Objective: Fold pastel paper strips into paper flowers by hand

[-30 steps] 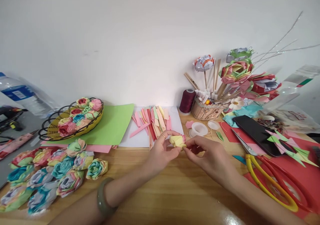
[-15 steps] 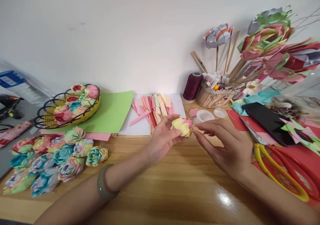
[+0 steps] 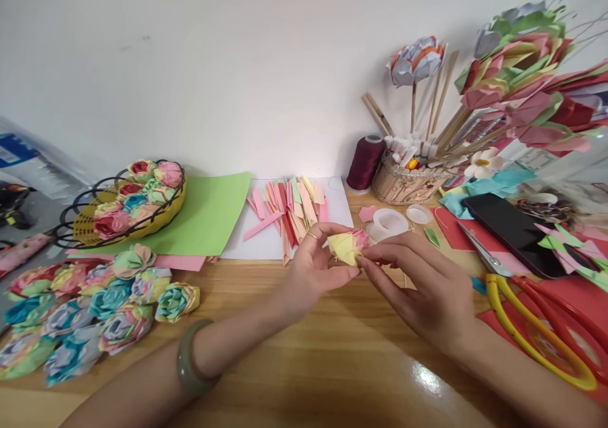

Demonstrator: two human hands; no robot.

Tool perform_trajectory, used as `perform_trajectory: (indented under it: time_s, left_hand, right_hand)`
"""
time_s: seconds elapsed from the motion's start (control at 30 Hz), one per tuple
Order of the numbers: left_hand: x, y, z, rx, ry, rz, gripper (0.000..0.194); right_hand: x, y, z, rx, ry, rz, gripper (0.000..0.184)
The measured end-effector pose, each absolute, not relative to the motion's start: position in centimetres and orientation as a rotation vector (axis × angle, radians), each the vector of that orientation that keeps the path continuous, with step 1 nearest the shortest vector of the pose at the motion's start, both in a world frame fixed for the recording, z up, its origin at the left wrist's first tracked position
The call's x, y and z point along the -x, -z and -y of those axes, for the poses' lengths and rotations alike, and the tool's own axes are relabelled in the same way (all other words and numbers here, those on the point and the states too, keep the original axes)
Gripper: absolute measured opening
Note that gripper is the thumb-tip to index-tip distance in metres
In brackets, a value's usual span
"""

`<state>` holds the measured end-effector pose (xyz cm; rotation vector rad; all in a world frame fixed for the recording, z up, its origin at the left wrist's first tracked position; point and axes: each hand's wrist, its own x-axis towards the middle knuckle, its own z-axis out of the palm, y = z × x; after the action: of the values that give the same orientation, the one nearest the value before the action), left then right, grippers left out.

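Note:
A small yellow and pink paper flower [image 3: 342, 248] is held above the wooden table, in front of the pile of folded strips. My left hand [image 3: 313, 266] is closed around its left side, thumb below and fingers behind. At the flower's right end, the thumb and fingertips of my right hand [image 3: 420, 276] pinch its gathered base. A thin pale thread seems to hang under the right fingers; its upper part is hidden. Folded paper strips [image 3: 289, 209] in pink, red, green and peach lie on a white sheet [image 3: 335, 194] just beyond.
Left: several finished paper flowers [image 3: 111, 298] and a yellow basket [image 3: 80, 222] of more on green paper [image 3: 213, 213]. Right: a maroon thread spool [image 3: 365, 162], white tape rolls [image 3: 387, 222], a holder with stems [image 3: 403, 187], scissors [image 3: 484, 247], a phone [image 3: 508, 232] and large red-yellow scissor handles [image 3: 522, 333].
The view has tilted and shifted, so the table things sit differently in the picture. My right fingers drew slightly off the flower's end, then closed in on its base again. The left hand kept its hold.

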<state>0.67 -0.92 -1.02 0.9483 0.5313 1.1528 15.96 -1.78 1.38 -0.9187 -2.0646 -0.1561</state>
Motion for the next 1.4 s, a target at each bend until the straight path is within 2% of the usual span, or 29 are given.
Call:
perform_trajectory:
  time_s: [0.2, 0.47, 0.57, 0.8, 0.9, 1.13, 1.4]
  left_hand:
    - [-1.1, 0.9, 1.1, -0.86, -1.159, -0.581, 0.034]
    - [-1.3, 0.1, 1.0, -0.622, -1.163, -0.65, 0.037]
    - [-1.1, 0.1, 1.1, -0.596, -1.152, -0.607, 0.036]
    - [-0.4, 0.1, 0.7, -0.553, -1.076, -0.505, 0.035]
    - [-0.2, 0.0, 0.4, -0.515, -1.029, -0.485, 0.031]
    - [-0.3, 0.2, 0.2, -0.534, -0.918, -0.424, 0.028]
    - [-0.1, -0.2, 0.1, -0.529, -0.886, -0.461, 0.043]
  right_hand:
    - [-16.6, -0.7, 1.7, 0.79, 0.583, 2.168, 0.017]
    - [-16.8, -1.4, 1.8, 0.648, 0.771, 2.245, 0.018]
    - [-16.8, -1.4, 1.7, 0.626, 0.665, 2.238, 0.022]
    - [-16.4, -1.4, 1.5, 0.925, 0.079, 1.887, 0.027]
    - [-16.2, -1.3, 1.4, 0.996, -0.09, 1.876, 0.035]
    - [-16.0, -0.4, 1.1, 0.99, -0.108, 1.984, 0.038]
    - [-16.9, 0.0, 0.9, 0.828, -0.076, 2.048, 0.043]
